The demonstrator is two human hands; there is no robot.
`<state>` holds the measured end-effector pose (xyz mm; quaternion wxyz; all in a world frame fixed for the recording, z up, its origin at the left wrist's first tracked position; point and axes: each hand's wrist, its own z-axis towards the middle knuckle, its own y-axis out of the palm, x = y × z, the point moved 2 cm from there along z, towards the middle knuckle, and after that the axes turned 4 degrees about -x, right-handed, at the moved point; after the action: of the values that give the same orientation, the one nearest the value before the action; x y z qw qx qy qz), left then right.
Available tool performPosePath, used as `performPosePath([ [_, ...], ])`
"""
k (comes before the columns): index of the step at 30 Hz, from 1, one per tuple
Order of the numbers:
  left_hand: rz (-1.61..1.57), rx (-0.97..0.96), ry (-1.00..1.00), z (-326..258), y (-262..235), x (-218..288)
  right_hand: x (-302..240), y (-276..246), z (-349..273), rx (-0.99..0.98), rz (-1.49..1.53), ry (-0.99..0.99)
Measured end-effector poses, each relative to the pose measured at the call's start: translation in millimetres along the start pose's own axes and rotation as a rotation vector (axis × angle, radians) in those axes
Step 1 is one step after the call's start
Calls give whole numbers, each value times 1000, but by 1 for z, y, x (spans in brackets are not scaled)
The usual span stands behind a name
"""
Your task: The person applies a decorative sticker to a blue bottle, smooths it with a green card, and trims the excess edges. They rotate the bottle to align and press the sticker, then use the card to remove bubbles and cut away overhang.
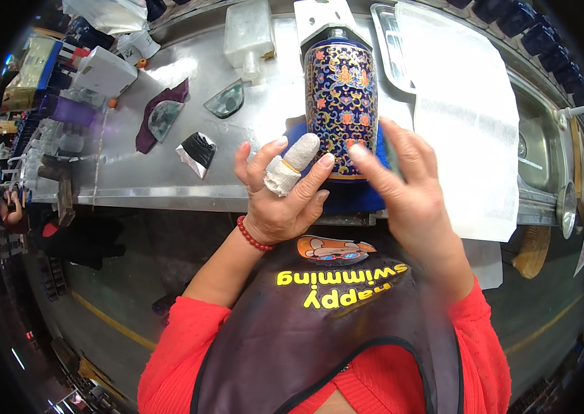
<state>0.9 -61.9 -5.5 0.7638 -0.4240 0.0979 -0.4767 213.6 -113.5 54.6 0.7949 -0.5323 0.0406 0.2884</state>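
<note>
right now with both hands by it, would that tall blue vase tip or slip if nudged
The vase is tall and narrow, so a push near its top would probably tip it. Its glossy patterned surface looks slick and likely breakable. The blue pad beneath may damp sliding. The left hand has a cloth-wrapped finger, which could grip differently from the right hand.

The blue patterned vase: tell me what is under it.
The vase stands on a blue cloth pad on the steel bench. The left hand and right hand cover much of the pad; its middle is hidden.
</note>
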Motion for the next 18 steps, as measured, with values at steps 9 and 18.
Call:
performPosePath([
  [9,-120,-8,-78,1,5,-9,8,5,-9,-20,-87,0],
  [18,131,-61,-18,21,-11,-24,8,-22,26,80,92,-54],
])
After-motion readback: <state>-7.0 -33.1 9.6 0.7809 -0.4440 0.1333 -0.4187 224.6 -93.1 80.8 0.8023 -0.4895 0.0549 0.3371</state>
